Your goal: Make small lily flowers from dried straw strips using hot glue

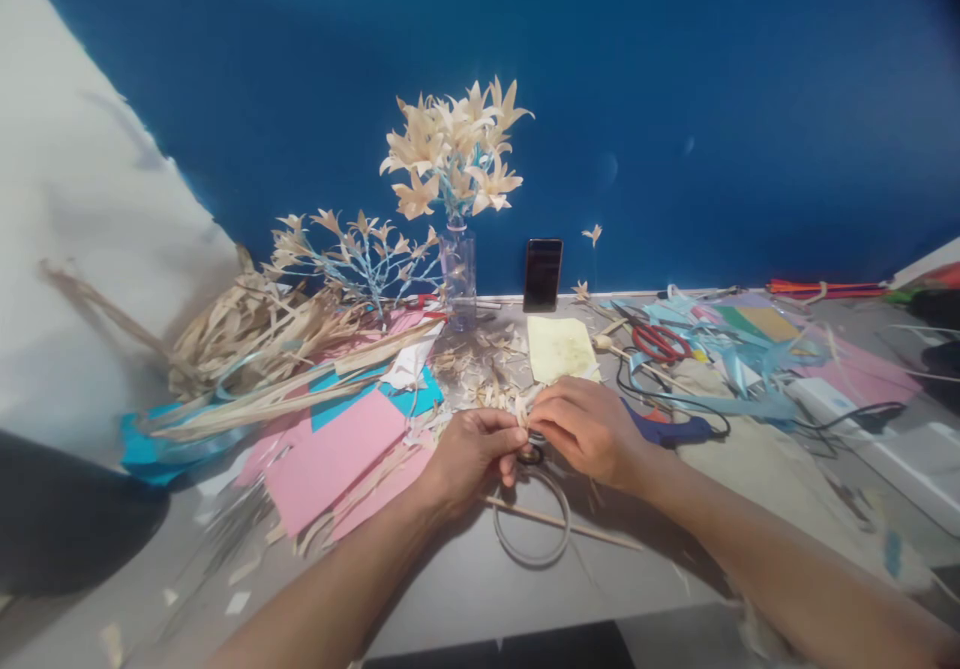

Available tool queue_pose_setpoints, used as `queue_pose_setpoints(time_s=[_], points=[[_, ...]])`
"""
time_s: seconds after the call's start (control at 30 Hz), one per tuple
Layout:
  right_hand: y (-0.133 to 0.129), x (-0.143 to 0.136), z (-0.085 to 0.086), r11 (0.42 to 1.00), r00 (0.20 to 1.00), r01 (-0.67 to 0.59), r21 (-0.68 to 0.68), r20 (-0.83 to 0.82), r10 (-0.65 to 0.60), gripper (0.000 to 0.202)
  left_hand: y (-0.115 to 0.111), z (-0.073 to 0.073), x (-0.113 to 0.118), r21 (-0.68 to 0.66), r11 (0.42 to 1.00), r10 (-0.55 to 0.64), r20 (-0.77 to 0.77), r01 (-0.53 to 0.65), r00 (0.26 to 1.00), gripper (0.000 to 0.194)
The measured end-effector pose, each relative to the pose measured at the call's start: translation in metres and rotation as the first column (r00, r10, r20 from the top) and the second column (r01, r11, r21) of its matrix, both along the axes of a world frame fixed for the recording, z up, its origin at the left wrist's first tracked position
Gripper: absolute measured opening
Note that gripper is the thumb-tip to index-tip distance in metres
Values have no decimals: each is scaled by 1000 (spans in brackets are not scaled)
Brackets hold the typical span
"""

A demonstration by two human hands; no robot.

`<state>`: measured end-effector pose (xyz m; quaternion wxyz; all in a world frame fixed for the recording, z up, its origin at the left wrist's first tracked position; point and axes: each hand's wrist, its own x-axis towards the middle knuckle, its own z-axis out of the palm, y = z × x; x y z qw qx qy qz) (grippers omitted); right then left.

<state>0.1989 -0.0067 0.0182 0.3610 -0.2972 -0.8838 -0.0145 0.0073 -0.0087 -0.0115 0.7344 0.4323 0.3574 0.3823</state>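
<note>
Both my hands meet over the middle of the table, fingers pinched around a small pale piece (pixel 521 404) that looks like dried husk. My left hand (pixel 472 454) is closed on its left side, thumb and forefinger together. From the right, my right hand (pixel 585 429) has its fingers bent against the same piece, partly hiding it. Just below the fingertips lies a grey wire ring (pixel 534 563), with a thin wooden stick (pixel 600 535) crossing it. A yellow paper square (pixel 561 347) lies beyond my right hand.
Pale flowers (pixel 457 144) stand in a clear bottle (pixel 459 284), with a phone (pixel 543 275) to its right. Husks (pixel 240 334) and pink sheets (pixel 337 459) spread left. Red-handled scissors (pixel 661 344), blue ribbon and a white power strip (pixel 885 449) lie right.
</note>
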Motion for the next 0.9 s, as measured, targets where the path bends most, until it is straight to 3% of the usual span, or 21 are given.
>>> queue_pose_setpoints(time_s=[0.2,0.43,0.6,0.73,0.9], points=[[-1,0,-1,1000,1000,2,0,-12,-2,11,0,1,0,-9,999,-34,45,35,998,21],[-2,3,-5,1000,998,-10,-23,-62,9,9,0,0,-2,50,999,-18,-20,19,1000,21],[-9,2,-5,989,936,147,-15,-320,-144,11,-1,8,-1,86,988,136,-63,-131,989,22],[-14,-5,-5,968,914,84,-236,-368,-169,10,-2,10,1,107,958,276,-81,-267,958,20],[-14,-18,-6,840,890,-10,-542,-387,-240,9,-4,11,1,291,910,348,-148,-296,926,10]])
